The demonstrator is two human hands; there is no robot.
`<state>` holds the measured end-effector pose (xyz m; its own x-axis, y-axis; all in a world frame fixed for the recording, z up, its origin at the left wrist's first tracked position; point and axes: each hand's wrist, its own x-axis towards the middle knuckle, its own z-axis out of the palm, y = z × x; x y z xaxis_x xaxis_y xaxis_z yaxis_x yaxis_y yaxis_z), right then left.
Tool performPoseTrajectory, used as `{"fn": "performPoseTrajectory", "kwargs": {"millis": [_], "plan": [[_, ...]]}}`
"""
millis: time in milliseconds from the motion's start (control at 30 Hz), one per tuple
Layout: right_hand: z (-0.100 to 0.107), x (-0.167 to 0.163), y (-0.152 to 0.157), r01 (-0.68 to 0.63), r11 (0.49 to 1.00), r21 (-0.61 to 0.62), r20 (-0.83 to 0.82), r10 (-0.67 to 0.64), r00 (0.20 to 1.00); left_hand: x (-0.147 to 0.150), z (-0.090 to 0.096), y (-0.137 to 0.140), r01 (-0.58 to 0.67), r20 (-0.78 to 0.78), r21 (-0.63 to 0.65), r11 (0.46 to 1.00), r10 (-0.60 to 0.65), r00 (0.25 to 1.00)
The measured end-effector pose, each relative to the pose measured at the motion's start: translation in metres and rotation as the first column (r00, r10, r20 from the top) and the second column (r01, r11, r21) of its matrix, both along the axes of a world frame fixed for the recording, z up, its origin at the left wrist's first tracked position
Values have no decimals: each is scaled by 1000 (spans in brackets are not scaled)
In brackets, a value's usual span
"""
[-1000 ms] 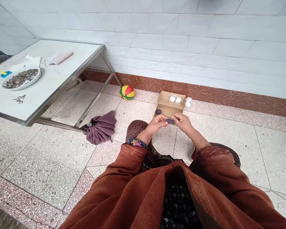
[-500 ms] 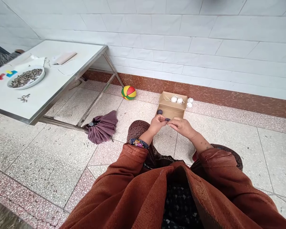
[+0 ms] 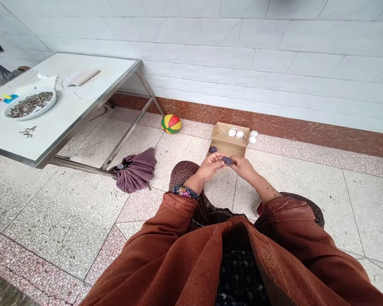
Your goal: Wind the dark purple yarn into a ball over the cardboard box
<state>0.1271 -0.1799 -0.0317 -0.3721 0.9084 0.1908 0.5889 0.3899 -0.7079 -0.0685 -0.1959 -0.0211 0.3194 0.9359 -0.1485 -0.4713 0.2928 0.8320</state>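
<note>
Between my two hands is a small dark purple-grey piece of yarn work (image 3: 227,161), which looks knitted or crocheted. My left hand (image 3: 208,167) pinches its left end with thumb and fingers. At its other end, the fingers of my right hand (image 3: 244,168) are closed on it; any hook or needle is too small to make out. Just beyond the hands an open cardboard box (image 3: 229,148) stands on the floor. A dark yarn ball (image 3: 213,150) lies in its left part, and white yarn balls (image 3: 235,133) with loose strands rest toward the back.
More white balls (image 3: 252,137) lie right of the box. A striped ball (image 3: 171,123) and a folded purple umbrella (image 3: 136,171) are on the floor to the left. The white table (image 3: 92,91) bears a dish (image 3: 32,104) of seed-like pieces. A person's sleeve (image 3: 0,76) shows far left.
My right hand has turned and drawn in against the yarn piece, and more of the piece now shows between the hands. The view has shifted slightly.
</note>
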Motion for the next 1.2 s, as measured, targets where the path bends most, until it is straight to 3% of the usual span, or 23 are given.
{"fn": "performPoseTrajectory", "kwargs": {"millis": [100,233,300,367,467,567,667,767,933,1100,1200], "plan": [[0,-5,-4,-74,997,-9,5,74,997,-1,-1,3,-97,-30,-44,994,96,995],[14,-5,-10,-270,962,-40,-77,266,961,-4,-9,8,-229,-213,-20,973,220,952],[22,-3,-11,-297,954,-36,-124,291,949,-3,-14,9,-254,-313,24,967,248,917],[28,0,-11,-261,965,-7,-156,257,954,-2,-17,9,-199,-394,65,978,209,895],[31,4,-9,-159,986,48,-166,165,972,2,-21,5,-18,-422,96,995,57,905],[27,6,-6,-48,996,75,-163,60,985,4,-20,0,128,-339,118,985,-82,937],[19,7,-2,44,998,49,-174,-35,984,4,-15,-1,172,-234,103,980,-144,962],[10,5,0,71,997,-16,-165,-72,984,2,-8,-2,108,-113,60,992,-101,988],[2,-4,-5,-70,997,-37,-109,66,992,1,-1,0,-82,20,-62,995,84,996],[13,-8,-12,-153,988,37,-110,156,982,0,-8,7,-241,-128,-83,967,229,965],[21,-4,-10,-104,991,88,-119,114,986,1,-12,8,-197,-239,-49,979,179,954]]}}
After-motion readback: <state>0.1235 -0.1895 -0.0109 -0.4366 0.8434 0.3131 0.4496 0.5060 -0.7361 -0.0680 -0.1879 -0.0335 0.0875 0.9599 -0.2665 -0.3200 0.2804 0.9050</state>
